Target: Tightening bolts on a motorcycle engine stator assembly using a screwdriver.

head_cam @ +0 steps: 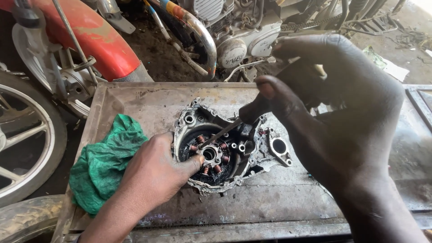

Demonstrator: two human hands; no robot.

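Note:
A dirty metal engine cover [270, 150] lies on a steel tray [148, 101], with a copper-coil stator [210, 155] seated in its round cavity. My left hand [157, 173] rests on the cover's left rim, fingertips touching the stator. My right hand [333, 112] is raised above the cover and grips the handle of a screwdriver [222, 133]. The thin shaft slants down to the left and its tip meets the stator near the centre hub.
A crumpled green rag [105, 159] lies on the tray's left side. Behind the tray stands a motorcycle with a red fender [96, 38], a spoked wheel [22, 135], an exhaust pipe [198, 33] and an engine block [245, 31]. Scraps lie on the dirt ground.

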